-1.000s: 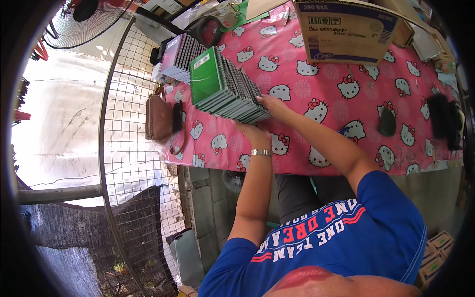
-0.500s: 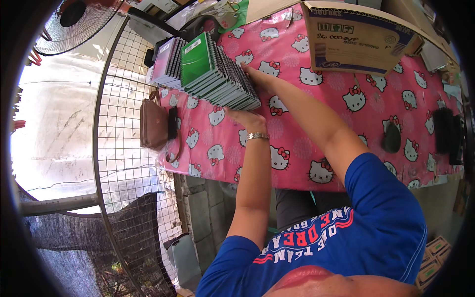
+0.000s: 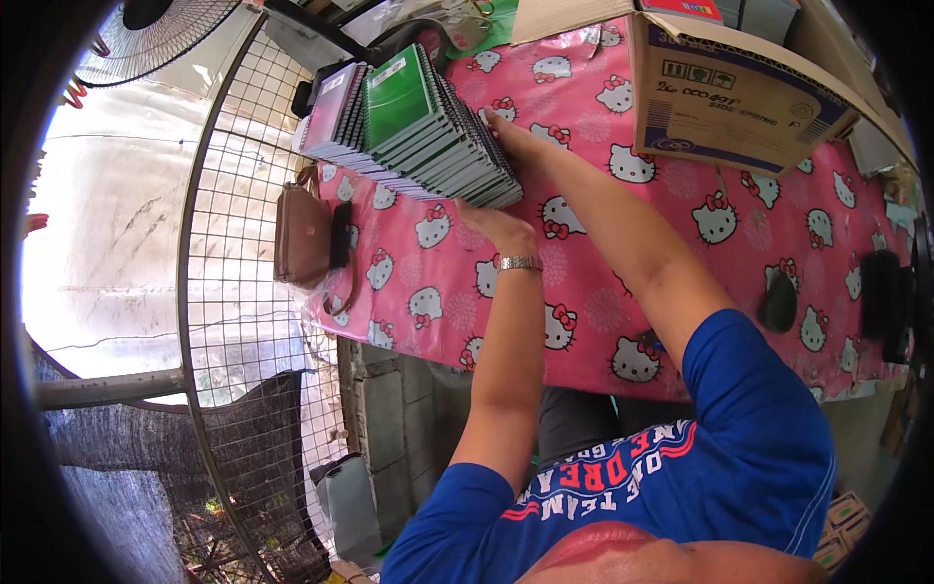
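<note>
A tall stack of spiral notebooks with a green cover on top stands at the far left of the table. Its wire bindings face right. My right hand presses against that bound side, with part of its fingers hidden. At the near edge of the stack, low down, my left hand grips it; a metal-banded watch is on that wrist. The left fingertips are partly out of sight against the notebooks. Close against the stack's left side is another pile of notebooks with a pinkish-purple cover.
A pink patterned cloth covers the table. An open cardboard box stands at the far right. A brown bag sits at the left edge beside a wire mesh. Dark objects lie at the right, and a fan is at upper left.
The view has tilted slightly, and more of the box's inside shows. Both hands stay on the green-topped stack, which remains close beside the pinkish-purple pile.
</note>
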`<state>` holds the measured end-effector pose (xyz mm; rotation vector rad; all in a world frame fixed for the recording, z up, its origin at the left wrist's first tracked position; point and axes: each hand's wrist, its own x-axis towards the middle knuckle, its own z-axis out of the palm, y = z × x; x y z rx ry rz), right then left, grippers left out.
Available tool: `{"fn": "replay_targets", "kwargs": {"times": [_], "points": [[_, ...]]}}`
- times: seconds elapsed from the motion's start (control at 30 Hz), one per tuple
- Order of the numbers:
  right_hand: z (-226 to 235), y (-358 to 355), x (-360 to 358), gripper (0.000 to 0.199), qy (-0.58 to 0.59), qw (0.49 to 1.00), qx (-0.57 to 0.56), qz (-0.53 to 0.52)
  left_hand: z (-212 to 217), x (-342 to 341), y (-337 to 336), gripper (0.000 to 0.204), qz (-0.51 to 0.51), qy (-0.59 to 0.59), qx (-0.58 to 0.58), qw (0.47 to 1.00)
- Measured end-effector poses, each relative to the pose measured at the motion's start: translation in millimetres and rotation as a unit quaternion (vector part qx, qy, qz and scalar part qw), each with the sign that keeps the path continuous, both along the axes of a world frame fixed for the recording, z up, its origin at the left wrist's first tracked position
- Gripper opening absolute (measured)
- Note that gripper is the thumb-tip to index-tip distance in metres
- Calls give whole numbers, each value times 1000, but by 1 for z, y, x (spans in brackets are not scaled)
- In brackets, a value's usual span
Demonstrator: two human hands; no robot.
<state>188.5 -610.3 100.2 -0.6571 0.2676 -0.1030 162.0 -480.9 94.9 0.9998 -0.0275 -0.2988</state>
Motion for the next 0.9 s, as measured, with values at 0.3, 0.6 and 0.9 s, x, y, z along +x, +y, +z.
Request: {"fn": "replay_targets", "kwargs": {"times": [0.3, 0.6, 0.9], "points": [[-29, -20, 26, 102, -1, 988, -101, 118, -3, 13, 14, 67, -39, 1, -42, 998], [-32, -39, 2, 99, -2, 981, -184, -68, 25, 32, -11, 57, -90, 70, -41, 993], [-32, -37, 26, 100, 118, 935, -313, -115, 10, 56, -24, 59, 49, 50, 23, 997]]}}
